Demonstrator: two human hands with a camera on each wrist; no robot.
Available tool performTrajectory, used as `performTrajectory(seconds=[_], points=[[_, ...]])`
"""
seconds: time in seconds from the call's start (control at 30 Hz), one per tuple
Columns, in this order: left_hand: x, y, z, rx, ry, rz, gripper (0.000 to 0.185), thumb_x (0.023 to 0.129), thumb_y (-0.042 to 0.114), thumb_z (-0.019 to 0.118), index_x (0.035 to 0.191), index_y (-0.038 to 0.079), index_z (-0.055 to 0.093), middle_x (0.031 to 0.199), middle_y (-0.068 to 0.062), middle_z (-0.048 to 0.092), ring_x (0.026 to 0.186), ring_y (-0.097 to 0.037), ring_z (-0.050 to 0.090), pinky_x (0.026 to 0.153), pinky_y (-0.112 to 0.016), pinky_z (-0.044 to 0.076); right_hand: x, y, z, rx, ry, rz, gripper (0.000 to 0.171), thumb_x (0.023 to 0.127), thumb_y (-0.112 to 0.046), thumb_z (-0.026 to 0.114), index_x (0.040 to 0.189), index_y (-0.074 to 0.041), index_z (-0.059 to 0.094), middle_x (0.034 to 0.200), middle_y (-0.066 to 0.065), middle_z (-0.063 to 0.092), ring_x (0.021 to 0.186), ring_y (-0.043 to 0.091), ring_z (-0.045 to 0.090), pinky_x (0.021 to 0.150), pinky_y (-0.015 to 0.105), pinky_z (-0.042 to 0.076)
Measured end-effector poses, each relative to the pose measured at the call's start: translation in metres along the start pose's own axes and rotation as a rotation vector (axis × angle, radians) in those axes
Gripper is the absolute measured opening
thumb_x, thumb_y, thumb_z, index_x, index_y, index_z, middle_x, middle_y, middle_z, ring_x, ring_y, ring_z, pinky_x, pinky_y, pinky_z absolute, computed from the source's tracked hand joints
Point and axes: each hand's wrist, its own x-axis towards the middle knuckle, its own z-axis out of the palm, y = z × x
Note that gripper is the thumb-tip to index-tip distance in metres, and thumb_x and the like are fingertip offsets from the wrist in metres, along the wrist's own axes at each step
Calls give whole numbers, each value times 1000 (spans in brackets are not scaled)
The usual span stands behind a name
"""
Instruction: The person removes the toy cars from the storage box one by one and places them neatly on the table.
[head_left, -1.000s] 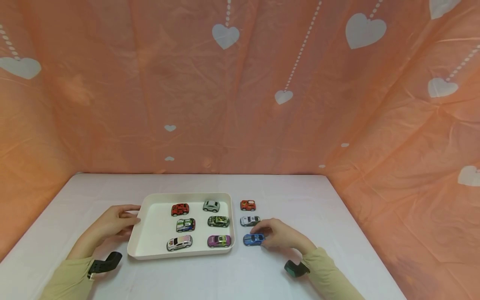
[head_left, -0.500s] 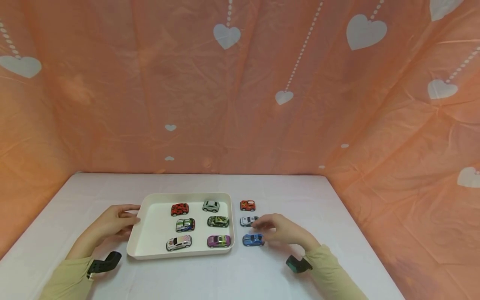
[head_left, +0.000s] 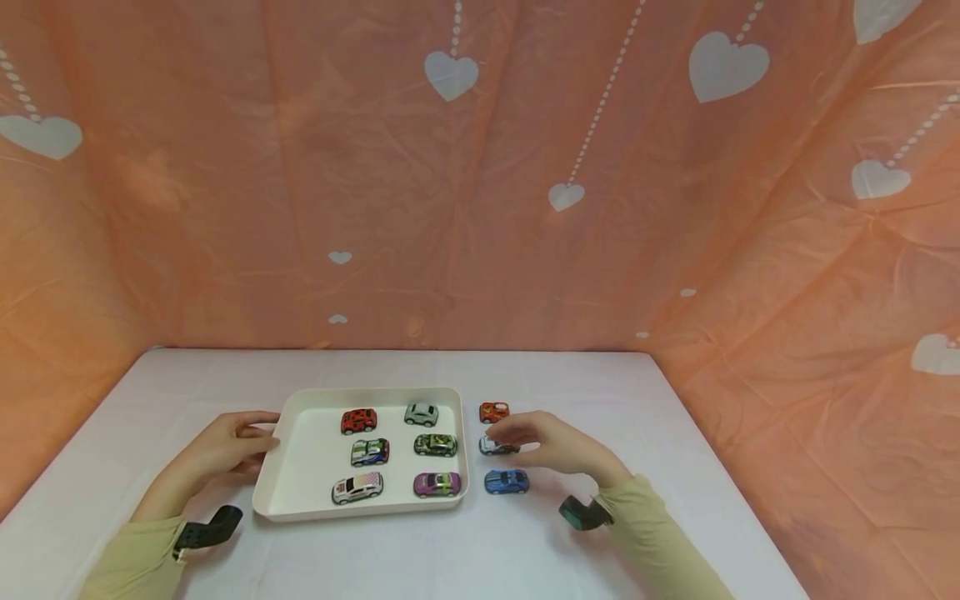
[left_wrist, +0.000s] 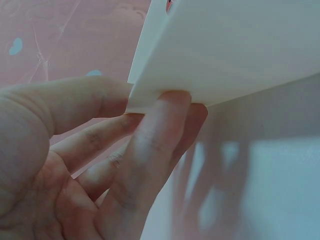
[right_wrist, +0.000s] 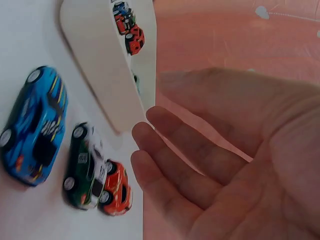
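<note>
Three toy cars sit close outside the tray (head_left: 266, 492); right hand (head_left: 558, 446), fingers relaxed over the white-and-green car (head_left: 497, 447), could nudge the orange car (head_left: 494, 412), while left hand (head_left: 225, 446) grips the tray's corner

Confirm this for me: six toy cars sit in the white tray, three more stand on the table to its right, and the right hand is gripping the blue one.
Not quite. The right hand grips nothing: in the right wrist view its fingers are open and the blue car lies apart from them. The head view shows the hand over the middle car. Six cars in the white tray and three beside it are right.
</note>
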Motion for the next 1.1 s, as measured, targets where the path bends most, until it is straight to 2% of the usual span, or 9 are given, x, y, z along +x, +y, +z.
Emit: performTrajectory(seconds=[0.3, 0.4, 0.6, 0.77, 0.9, 1.1], points=[[-1, 0, 1, 4, 1, -5, 57, 90, 9, 62, 135, -16, 37, 100, -20, 65, 72, -22, 63, 61, -35, 54, 23, -11, 3, 1, -8, -44, 38, 88, 3, 64, 125, 3, 58, 122, 20, 60, 112, 33, 57, 96, 42, 44], [0, 0, 1, -1, 11, -25, 56, 90, 8, 62, 136, -15, 38, 100, -20, 65, 70, -22, 62, 60, -35, 54, 36, -16, 5, -9, 5, -78, 38, 87, 4, 65, 125, 1, 59, 122, 19, 59, 112, 30, 57, 96, 39, 44], [-1, 0, 1, 8, 15, -21, 55, 90, 9, 61, 135, -15, 39, 102, -23, 65, 69, -22, 62, 59, -35, 53, 63, -31, 8, -24, 38, -125, 37, 88, 0, 66, 124, -3, 60, 121, 11, 62, 112, 30, 57, 92, 38, 47], [-1, 0, 1, 9, 12, -14, 54, 91, 8, 60, 135, -16, 39, 101, -22, 65, 68, -22, 62, 58, -35, 53, 86, -37, 14, -35, 28, -162, 38, 88, 2, 65, 125, -1, 59, 123, 17, 60, 114, 31, 56, 97, 33, 43], [0, 0, 1, 6, 8, -9, 54, 91, 8, 60, 135, -15, 39, 100, -21, 65, 66, -22, 61, 58, -35, 53, 103, -39, 19, -41, 27, -167, 40, 87, 2, 66, 126, -2, 59, 124, 17, 60, 115, 31, 55, 98, 29, 41], [0, 0, 1, 29, 3, 0, 56, 91, 9, 62, 135, -15, 38, 102, -22, 65, 73, -21, 63, 59, -34, 54, 125, -38, 25, -35, 24, -186, 40, 87, 4, 65, 126, 1, 58, 127, 19, 57, 116, 34, 54, 99, 32, 42]])
